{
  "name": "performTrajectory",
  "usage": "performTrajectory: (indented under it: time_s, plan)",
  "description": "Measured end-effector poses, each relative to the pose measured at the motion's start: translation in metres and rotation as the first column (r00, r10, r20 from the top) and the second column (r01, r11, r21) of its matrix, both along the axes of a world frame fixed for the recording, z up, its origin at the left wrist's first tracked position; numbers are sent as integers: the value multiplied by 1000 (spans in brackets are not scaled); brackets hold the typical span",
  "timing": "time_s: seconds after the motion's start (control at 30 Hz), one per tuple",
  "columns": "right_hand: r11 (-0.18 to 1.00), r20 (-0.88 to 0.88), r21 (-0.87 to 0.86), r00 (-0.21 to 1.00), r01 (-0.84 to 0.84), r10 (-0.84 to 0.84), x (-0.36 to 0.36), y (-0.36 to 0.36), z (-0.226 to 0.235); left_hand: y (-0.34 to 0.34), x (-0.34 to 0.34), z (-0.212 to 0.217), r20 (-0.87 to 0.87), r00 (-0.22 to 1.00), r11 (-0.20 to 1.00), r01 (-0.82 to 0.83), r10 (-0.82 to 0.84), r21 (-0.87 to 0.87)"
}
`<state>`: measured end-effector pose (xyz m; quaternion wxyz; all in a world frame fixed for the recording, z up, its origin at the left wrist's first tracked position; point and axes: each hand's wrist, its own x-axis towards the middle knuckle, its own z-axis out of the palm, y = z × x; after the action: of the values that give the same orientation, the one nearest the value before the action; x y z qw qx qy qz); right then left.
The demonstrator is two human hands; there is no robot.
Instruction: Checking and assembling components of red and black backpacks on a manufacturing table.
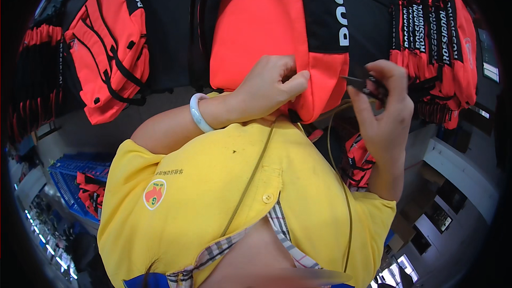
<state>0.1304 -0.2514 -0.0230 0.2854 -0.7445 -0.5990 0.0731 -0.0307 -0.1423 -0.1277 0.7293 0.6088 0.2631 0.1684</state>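
A bright red and black bag (pixel 258 26) with white lettering lies on a dark surface in front of me. My left hand (pixel 274 82) is closed on it, thumb and fingers pinching the red fabric near the lower seam. In my right hand (pixel 386 104) is a small pair of dark-handled scissors (pixel 376 86). Their thin pointed blade reaches left to the bag's red side panel; whether it touches the fabric I cannot tell. A thin olive cord (pixel 332 141) hangs over my yellow shirt and loops up toward the scissors.
Another red and black backpack (pixel 109 53) with black straps lies to the left. Stacked bags stand at the far left (pixel 45 69) and the right (pixel 440 48). Lower left, a blue crate (pixel 72 181) has red and black items by it. More red bags (pixel 358 157) sit below my right forearm.
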Motion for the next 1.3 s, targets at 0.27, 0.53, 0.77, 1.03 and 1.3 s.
performTrajectory:
  time_s: [0.27,0.53,0.77,1.03,1.3]
  plan:
    - [976,338,-42,916,-213,214,2,16,5,9,1,7,93,995,998,33,-38,47]
    - [952,557,9,793,-305,249,4,27,2,12,6,-1,66,994,997,82,-83,8]
    - [950,585,13,773,-313,246,7,33,3,14,9,-1,71,993,996,87,-89,28]
    - [943,623,-2,737,-334,262,8,35,4,13,11,-1,29,995,994,90,-92,57]
    - [923,686,-33,663,-384,301,15,42,6,11,13,-2,31,995,993,95,-97,75]
